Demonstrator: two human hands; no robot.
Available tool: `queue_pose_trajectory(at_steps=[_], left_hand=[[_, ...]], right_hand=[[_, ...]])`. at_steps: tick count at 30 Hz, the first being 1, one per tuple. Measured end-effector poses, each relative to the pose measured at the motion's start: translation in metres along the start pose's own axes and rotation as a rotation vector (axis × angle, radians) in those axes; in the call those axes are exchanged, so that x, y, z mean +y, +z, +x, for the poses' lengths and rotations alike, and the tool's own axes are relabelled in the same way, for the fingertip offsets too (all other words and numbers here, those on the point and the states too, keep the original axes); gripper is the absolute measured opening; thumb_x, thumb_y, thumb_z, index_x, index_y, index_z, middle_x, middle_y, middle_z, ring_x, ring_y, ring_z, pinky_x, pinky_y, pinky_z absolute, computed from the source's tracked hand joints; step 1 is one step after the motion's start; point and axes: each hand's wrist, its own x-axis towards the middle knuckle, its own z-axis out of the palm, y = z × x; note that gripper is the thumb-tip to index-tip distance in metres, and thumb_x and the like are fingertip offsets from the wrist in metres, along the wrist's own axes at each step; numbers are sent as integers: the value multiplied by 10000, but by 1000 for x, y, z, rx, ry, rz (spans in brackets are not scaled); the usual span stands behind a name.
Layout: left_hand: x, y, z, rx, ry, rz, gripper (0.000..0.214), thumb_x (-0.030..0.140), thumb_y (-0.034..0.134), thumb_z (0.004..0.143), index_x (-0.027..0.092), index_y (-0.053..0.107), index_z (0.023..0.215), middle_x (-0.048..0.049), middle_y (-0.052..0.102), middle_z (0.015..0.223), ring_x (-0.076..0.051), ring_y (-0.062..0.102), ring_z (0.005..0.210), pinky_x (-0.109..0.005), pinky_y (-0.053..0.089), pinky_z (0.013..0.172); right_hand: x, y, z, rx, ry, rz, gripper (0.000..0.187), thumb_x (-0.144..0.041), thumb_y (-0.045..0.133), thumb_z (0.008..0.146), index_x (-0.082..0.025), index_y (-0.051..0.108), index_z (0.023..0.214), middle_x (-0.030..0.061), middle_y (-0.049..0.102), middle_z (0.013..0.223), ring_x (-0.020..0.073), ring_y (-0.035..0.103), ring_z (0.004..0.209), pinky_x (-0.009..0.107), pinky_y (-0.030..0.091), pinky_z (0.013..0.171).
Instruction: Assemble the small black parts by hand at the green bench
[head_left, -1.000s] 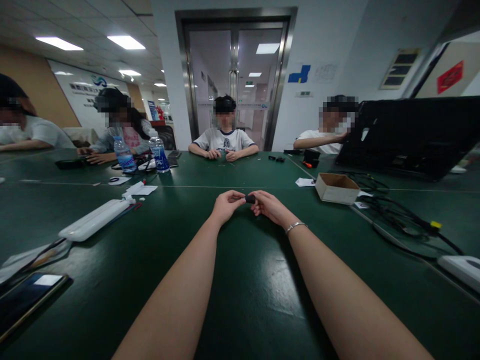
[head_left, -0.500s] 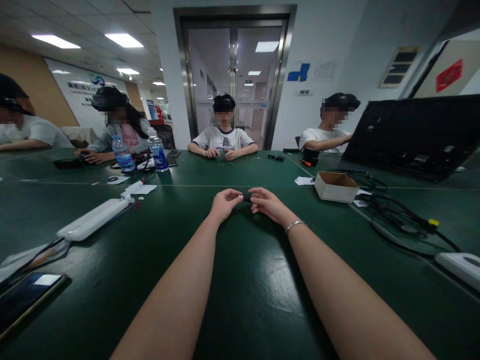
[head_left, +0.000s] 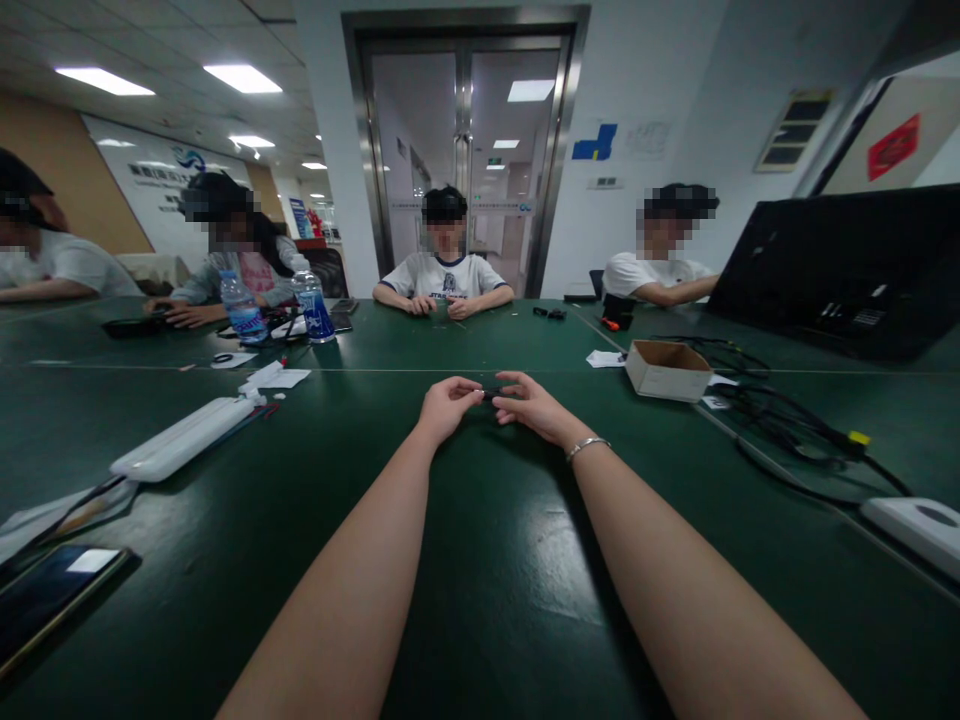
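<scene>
My left hand (head_left: pixel 448 404) and my right hand (head_left: pixel 529 404) meet over the dark green table (head_left: pixel 480 560), arms stretched forward. Both pinch a small black object (head_left: pixel 490 394) between their fingertips, just above the tabletop. What the object is stays too small to tell. A thin silver bracelet (head_left: pixel 587 446) circles my right wrist.
A white power strip (head_left: pixel 178 438) and a phone (head_left: pixel 52 592) lie to the left. An open cardboard box (head_left: pixel 667 368), black cables (head_left: pixel 787 430) and a black laptop (head_left: pixel 840 270) sit to the right. Water bottles (head_left: pixel 313 308) stand further back. Several people sit around the far side.
The small black object shows less between my fingertips than before. My hands stay together; the view has shifted slightly.
</scene>
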Motion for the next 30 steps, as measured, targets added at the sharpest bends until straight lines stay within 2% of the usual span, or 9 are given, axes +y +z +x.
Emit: queue_pose_trajectory(at_steps=[3, 6, 11, 13, 18, 20, 24, 28, 30], left_hand=[[1, -1, 0, 31, -8, -25, 230, 268, 769, 656, 141, 680, 825, -57, 696, 758, -184, 659, 751, -359, 508, 825], [2, -1, 1, 38, -14, -37, 236, 265, 774, 645, 141, 680, 823, -55, 697, 755, -184, 660, 746, -355, 510, 816], [2, -1, 0, 25, -14, -30, 247, 296, 785, 639, 148, 683, 809, -51, 693, 730, -186, 662, 735, -348, 510, 803], [3, -1, 0, 25, -17, -34, 258, 307, 787, 638, 148, 682, 811, -52, 695, 736, -186, 663, 736, -347, 510, 800], [1, -1, 1, 33, -28, -37, 264, 306, 786, 634, 141, 679, 810, -61, 701, 756, -188, 664, 733, -339, 508, 780], [1, -1, 1, 37, -33, -33, 263, 320, 783, 640, 141, 676, 801, -59, 697, 734, -185, 660, 714, -334, 506, 764], [1, 0, 1, 23, -54, -35, 286, 391, 762, 674, 144, 657, 775, -41, 672, 658, -176, 643, 652, -324, 506, 722], [3, 2, 0, 20, -77, -46, 305, 412, 755, 688, 149, 639, 788, -38, 678, 685, -167, 637, 626, -314, 507, 693], [3, 2, 1, 32, -91, -37, 299, 415, 750, 694, 151, 628, 766, -37, 673, 663, -166, 633, 609, -305, 501, 674]], right_hand=[[1, 1, 2, 27, 50, -10, 207, -237, 618, 911, -149, 507, 1062, 40, 638, 752, 110, 626, 534, 196, 559, 510], [1, 1, 3, 11, 48, -33, 103, -212, 555, 945, -133, 533, 1006, 51, 650, 715, 99, 611, 514, 181, 550, 507], [2, -2, 0, -51, -35, -14, 422, -42, 721, 748, -189, 549, 1104, 14, 644, 881, 99, 653, 596, 197, 581, 564], [2, -1, 1, -33, -28, -13, 468, -63, 733, 747, -200, 529, 1145, 9, 637, 871, 102, 653, 584, 201, 582, 551], [2, 2, 4, 25, 46, -65, 128, -204, 574, 921, -124, 539, 1014, 37, 635, 678, 101, 611, 505, 178, 542, 490], [1, 1, 2, -8, 16, -58, 172, -163, 615, 880, -133, 542, 1032, 11, 619, 655, 101, 610, 519, 176, 537, 497], [-2, 1, -2, -55, -40, -3, 482, -109, 741, 738, -213, 513, 1150, -45, 590, 728, 102, 630, 563, 195, 555, 533], [-2, 3, -1, -4, 19, -34, 248, -253, 664, 859, -172, 533, 1053, -6, 602, 692, 103, 602, 516, 189, 538, 483], [-2, 3, 0, 6, 28, -49, 151, -249, 635, 882, -154, 552, 966, 7, 601, 687, 96, 588, 507, 182, 532, 473]])
